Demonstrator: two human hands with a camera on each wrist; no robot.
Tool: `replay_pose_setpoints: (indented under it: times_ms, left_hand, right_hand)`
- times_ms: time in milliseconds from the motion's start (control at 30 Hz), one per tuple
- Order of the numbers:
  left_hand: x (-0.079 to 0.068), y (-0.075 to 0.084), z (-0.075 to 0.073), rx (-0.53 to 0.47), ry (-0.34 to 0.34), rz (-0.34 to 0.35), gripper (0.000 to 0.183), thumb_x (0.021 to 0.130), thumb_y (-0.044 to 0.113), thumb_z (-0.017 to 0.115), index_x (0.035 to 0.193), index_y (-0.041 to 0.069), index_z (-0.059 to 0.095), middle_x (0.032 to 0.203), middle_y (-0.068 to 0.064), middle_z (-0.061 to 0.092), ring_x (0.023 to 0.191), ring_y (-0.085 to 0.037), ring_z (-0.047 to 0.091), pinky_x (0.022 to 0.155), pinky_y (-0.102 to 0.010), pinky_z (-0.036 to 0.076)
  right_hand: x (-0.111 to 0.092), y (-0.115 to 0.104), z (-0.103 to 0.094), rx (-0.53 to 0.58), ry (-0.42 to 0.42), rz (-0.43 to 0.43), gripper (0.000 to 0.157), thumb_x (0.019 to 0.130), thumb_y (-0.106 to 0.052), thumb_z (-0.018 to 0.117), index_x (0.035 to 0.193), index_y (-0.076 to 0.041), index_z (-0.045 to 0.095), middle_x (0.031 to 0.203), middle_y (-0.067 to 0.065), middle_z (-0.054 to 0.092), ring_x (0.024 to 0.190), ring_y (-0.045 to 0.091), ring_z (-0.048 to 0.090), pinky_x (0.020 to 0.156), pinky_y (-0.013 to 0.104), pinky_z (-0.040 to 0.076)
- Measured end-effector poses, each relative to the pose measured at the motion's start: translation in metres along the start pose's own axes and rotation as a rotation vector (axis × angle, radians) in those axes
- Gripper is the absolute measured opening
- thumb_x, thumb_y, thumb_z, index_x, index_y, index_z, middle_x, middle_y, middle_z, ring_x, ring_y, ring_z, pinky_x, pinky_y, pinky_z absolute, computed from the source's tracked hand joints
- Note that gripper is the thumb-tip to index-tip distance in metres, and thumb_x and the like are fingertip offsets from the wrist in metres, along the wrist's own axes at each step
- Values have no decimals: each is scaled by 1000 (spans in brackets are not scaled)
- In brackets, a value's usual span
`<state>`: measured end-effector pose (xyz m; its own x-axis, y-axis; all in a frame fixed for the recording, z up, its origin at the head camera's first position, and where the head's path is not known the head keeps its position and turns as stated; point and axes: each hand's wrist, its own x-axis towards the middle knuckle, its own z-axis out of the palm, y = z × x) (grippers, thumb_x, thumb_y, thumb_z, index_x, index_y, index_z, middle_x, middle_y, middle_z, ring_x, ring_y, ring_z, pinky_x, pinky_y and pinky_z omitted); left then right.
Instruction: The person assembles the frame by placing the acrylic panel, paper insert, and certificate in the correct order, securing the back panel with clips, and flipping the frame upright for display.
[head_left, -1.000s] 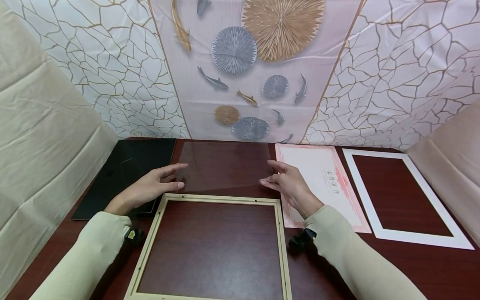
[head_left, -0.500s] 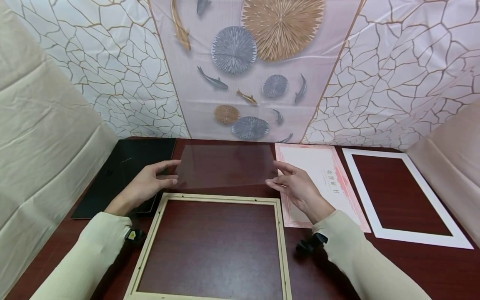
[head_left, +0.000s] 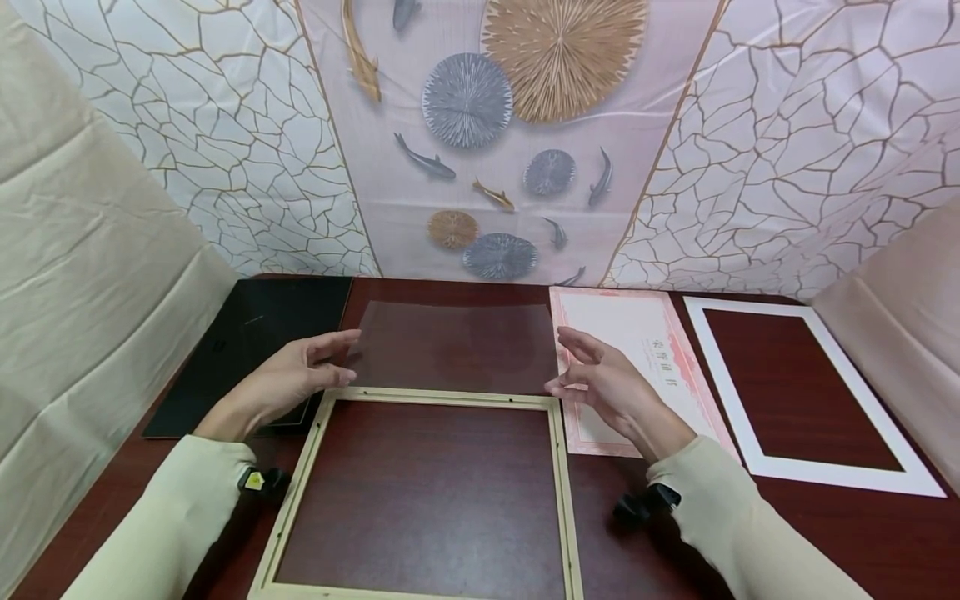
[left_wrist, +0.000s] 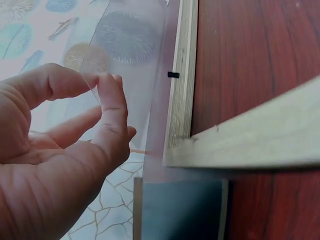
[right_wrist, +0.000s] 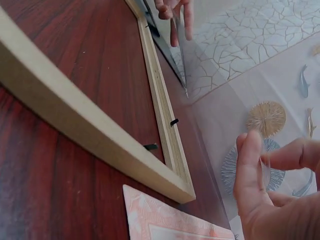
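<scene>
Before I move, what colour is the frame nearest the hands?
The frame is a pale yellowish cream; the head view shows it best.

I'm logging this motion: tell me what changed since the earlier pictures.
The clear sheet has come toward the wooden frame, pinched by the left hand and right hand; the right hand has shifted rightward. The frame, certificate, white mat and black board stayed put.

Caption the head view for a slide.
Left hand and right hand hold a clear sheet near a pale frame on a table.
</scene>
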<state>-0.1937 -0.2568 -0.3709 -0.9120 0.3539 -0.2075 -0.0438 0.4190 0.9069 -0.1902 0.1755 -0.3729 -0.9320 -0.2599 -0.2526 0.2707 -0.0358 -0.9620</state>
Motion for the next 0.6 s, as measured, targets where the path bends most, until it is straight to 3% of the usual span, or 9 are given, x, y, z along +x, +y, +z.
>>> replay_pose_setpoints:
  times_ms: [67,167,300,400,500,600]
  left_hand:
    - [-2,0,1,-21,-30,12,77,101,17,69,166,9,28,171,-17,31,156,-38,32,110,-38,47]
    - [-6,0,2,-59,-63,16,78,101,14,67,167,8,26,173,-16,25,144,-34,45,100,-27,49]
    - [-11,0,4,-125,-95,11,80,100,10,67,167,7,24,171,-19,23,113,-18,64,91,-23,55]
    - [-15,1,6,-161,-105,2,81,99,7,67,168,10,24,169,-23,27,101,-10,72,86,-23,58]
    - [-18,0,8,-175,-104,6,79,101,7,65,168,14,24,165,-26,35,98,-9,76,87,-22,58]
    - [-22,-2,11,-202,-108,24,77,103,5,63,168,16,24,161,-29,42,103,-10,76,90,-22,59]
  right_hand:
    - [-2,0,-1,-15,-12,-6,83,93,13,49,168,-5,16,177,12,8,88,11,76,80,24,62]
    - [-6,1,-2,-12,-34,-13,84,93,13,48,168,-4,14,178,13,6,79,9,75,78,23,62]
    - [-12,2,-4,-10,-33,-13,84,93,14,48,168,-4,14,177,16,9,78,9,75,79,25,62]
    - [-14,3,-5,-16,-28,-14,84,92,13,48,168,-4,16,176,19,12,80,9,75,83,27,62]
    - [-18,4,-6,-33,-26,-23,85,90,12,49,167,-3,16,175,19,14,91,6,74,85,28,60]
    - [-21,6,-7,-45,-30,-38,82,92,11,47,167,-3,17,175,19,16,90,6,73,83,28,60]
